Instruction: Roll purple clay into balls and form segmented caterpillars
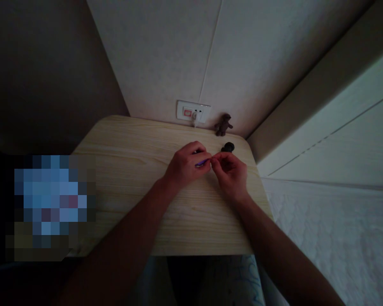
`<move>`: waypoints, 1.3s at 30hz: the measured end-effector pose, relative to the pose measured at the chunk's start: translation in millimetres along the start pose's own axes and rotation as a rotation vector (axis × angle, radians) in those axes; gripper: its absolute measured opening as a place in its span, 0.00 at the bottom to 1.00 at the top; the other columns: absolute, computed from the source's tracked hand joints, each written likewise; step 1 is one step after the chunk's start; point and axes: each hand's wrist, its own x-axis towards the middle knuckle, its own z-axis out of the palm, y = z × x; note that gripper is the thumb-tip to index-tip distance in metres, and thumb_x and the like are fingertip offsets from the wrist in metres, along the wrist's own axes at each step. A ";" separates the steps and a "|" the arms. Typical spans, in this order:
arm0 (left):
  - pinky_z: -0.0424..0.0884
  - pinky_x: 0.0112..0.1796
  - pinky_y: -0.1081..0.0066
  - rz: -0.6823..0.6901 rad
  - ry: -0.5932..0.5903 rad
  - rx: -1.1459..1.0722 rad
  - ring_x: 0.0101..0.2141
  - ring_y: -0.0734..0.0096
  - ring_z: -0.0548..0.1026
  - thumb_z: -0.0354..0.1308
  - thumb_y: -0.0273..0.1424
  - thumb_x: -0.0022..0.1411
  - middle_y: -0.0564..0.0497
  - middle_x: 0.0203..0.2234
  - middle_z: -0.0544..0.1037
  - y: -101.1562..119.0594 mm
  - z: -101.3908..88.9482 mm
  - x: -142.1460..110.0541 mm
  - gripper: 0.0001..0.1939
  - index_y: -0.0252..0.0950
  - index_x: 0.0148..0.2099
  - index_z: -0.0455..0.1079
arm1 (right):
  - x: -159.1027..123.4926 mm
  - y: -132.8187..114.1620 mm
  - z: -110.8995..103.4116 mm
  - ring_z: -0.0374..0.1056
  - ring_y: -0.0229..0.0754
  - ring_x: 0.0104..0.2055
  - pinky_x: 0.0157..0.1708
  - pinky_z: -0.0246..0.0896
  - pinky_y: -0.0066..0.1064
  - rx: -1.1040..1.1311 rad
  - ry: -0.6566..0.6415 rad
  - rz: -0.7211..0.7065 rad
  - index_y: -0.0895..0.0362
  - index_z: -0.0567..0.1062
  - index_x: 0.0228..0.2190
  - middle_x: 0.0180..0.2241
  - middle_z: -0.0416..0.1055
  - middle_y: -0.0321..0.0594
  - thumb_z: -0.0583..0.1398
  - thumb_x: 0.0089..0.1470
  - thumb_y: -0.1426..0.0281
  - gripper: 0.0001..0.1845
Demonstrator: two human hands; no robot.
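Over the light wooden table, my left hand (188, 165) is closed around a slim purple object (201, 162). Only a short stretch of it shows between the fingers, so its kind is unclear. My right hand (230, 172) meets the left at the fingertips, its thumb and forefinger pinched together at the object's right end. Whatever those fingertips grip is too small to make out. Just behind the right hand lies a small black rounded object (228, 147), partly hidden by the fingers.
A small brown bear figure (224, 125) stands at the table's back edge. Behind the table (124, 170), a wall socket (193, 111) holds a plug. A pale panel rises at the right, above a quilted white surface (332, 238). A blurred, pixelated patch covers the left side.
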 end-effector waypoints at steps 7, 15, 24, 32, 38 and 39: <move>0.74 0.41 0.70 -0.391 0.156 0.137 0.36 0.69 0.77 0.63 0.23 0.59 0.52 0.33 0.78 -13.9 -7.8 2.9 0.05 0.37 0.35 0.78 | -0.1 -2.7 0.3 0.67 0.36 0.27 0.28 0.65 0.30 -0.020 0.125 -0.026 0.53 0.75 0.31 0.26 0.72 0.34 0.66 0.55 0.64 0.07; 0.74 0.45 0.62 -0.628 -0.060 0.276 0.39 0.62 0.78 0.61 0.27 0.63 0.47 0.38 0.81 -26.1 -7.4 -4.3 0.09 0.39 0.42 0.82 | -0.5 1.9 2.6 0.70 0.37 0.27 0.30 0.69 0.31 0.054 0.012 0.026 0.54 0.80 0.39 0.26 0.75 0.35 0.65 0.61 0.56 0.14; 0.71 0.53 0.52 -0.514 -0.007 0.419 0.51 0.50 0.73 0.63 0.32 0.63 0.41 0.48 0.78 -15.2 -9.1 -2.6 0.15 0.39 0.52 0.81 | -1.6 3.1 6.3 0.77 0.40 0.27 0.31 0.76 0.34 0.232 -0.047 0.171 0.54 0.79 0.35 0.29 0.80 0.38 0.71 0.54 0.52 0.19; 0.72 0.37 0.63 -0.344 -0.501 0.203 0.33 0.63 0.78 0.58 0.31 0.64 0.50 0.30 0.81 7.2 -20.7 4.8 0.11 0.39 0.43 0.82 | -1.3 6.8 1.5 0.70 0.36 0.26 0.28 0.67 0.30 0.097 -0.083 0.067 0.53 0.81 0.39 0.28 0.77 0.37 0.61 0.66 0.54 0.16; 0.73 0.36 0.64 -0.301 -0.545 0.260 0.38 0.60 0.80 0.64 0.40 0.61 0.49 0.40 0.82 6.4 -27.5 3.0 0.12 0.42 0.44 0.82 | -1.7 5.0 3.5 0.73 0.38 0.22 0.28 0.75 0.33 0.251 -0.056 0.244 0.53 0.74 0.33 0.23 0.78 0.34 0.71 0.52 0.50 0.21; 0.73 0.35 0.64 -0.297 -0.550 0.262 0.38 0.60 0.81 0.65 0.39 0.60 0.49 0.40 0.82 5.6 -28.1 2.4 0.11 0.43 0.42 0.82 | -1.5 5.4 3.8 0.75 0.40 0.23 0.31 0.77 0.35 0.264 -0.049 0.263 0.52 0.73 0.33 0.24 0.79 0.34 0.72 0.50 0.49 0.23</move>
